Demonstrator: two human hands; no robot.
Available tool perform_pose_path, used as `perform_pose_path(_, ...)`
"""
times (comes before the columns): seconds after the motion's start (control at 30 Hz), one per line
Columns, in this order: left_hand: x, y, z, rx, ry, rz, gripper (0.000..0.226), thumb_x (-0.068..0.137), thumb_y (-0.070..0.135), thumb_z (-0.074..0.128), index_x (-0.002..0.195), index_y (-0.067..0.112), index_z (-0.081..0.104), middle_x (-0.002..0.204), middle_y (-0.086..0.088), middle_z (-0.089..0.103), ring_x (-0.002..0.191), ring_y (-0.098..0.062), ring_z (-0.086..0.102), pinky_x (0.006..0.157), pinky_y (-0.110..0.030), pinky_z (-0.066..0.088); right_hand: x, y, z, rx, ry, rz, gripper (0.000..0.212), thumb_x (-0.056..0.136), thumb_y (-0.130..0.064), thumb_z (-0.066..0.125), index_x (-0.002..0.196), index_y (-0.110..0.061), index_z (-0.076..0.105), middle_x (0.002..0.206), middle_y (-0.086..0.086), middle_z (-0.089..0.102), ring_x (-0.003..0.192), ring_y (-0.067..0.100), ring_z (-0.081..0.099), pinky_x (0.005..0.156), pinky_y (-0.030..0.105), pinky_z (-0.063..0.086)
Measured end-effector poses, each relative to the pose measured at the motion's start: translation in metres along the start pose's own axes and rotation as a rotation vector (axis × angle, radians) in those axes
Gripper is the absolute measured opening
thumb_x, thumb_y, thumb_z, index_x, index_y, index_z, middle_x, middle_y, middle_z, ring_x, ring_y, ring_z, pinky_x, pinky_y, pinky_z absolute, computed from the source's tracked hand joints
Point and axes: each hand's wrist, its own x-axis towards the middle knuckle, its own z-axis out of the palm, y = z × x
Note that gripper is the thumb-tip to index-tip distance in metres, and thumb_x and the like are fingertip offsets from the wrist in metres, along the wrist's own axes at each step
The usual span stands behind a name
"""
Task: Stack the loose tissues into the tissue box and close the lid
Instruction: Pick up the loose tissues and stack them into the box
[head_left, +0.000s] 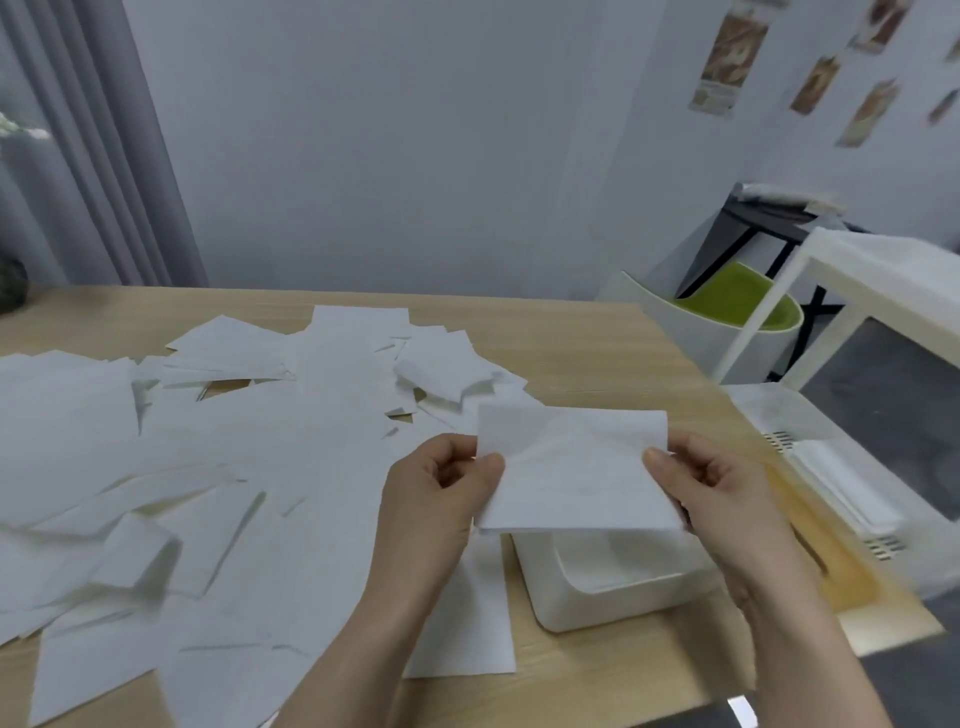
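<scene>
Both grips, left hand (441, 483) and right hand (711, 483), pinch 1 soft rectangular tissue (571, 467) above glossy rounded tissue box (613, 582).

Probably a home room: curtain (93, 156), wall pictures (727, 57), wooden table (587, 343).

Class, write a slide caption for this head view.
Both hands hold one tissue above the open tissue box.
</scene>
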Motion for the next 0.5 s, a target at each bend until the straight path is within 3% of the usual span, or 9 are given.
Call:
perform_pose_path(0.13,0.004,-0.008,0.020,0.076,0.002,0.009,0.013,0.089,0.025,0.068,0.078,0.022,0.074,0.085,0.008,0.073,0.089,-0.014,0.066,0.079,-0.025,0.047,0.000,0.005,-0.021,0.031,0.104,0.017,0.005,0.087,-0.008,0.068,0.086,-0.014,0.068,0.064,0.010,0.067,0.063,0.012,0.059,0.066,0.028,0.044)
perform_pose_path(0.27,0.008,-0.018,0.035,0.233,0.061,0.061,0.018,0.080,0.046,0.072,0.069,0.032,0.071,0.101,0.025,0.067,0.120,0.000,0.052,0.103,-0.035,0.036,0.002,0.017,-0.038,-0.041,0.205,0.040,0.011,0.082,-0.011,0.074,0.078,-0.012,0.064,0.047,-0.010,0.056,0.050,0.001,0.049,0.060,0.026,0.038)
perform_pose_path(0.37,0.009,-0.022,0.043,0.429,0.067,0.145,0.031,0.072,0.057,0.063,0.061,0.028,0.066,0.121,0.031,0.054,0.139,0.006,0.024,0.120,-0.040,0.007,0.000,0.025,-0.044,-0.128,0.216,0.019,0.008,0.081,-0.012,0.075,0.076,-0.016,0.069,0.060,-0.002,0.062,0.065,0.013,0.056,0.064,0.028,0.042)
perform_pose_path(0.43,0.008,-0.025,0.046,0.543,0.050,0.187,0.028,0.083,0.047,0.068,0.060,0.031,0.061,0.132,0.029,0.046,0.144,0.006,0.010,0.118,-0.032,-0.012,0.000,0.029,-0.045,-0.205,0.215,0.013,0.010,0.079,-0.014,0.076,0.073,-0.021,0.071,0.066,0.001,0.066,0.070,0.018,0.058,0.067,0.030,0.044)
perform_pose_path(0.5,0.006,-0.028,0.047,0.624,0.031,0.235,0.030,0.088,0.040,0.066,0.060,0.034,0.057,0.140,0.028,0.041,0.145,0.006,0.003,0.113,-0.029,-0.021,0.000,0.031,-0.045,-0.309,0.217,-0.013,0.013,0.078,-0.019,0.077,0.073,-0.028,0.071,0.071,-0.005,0.068,0.079,0.018,0.061,0.079,0.035,0.046)
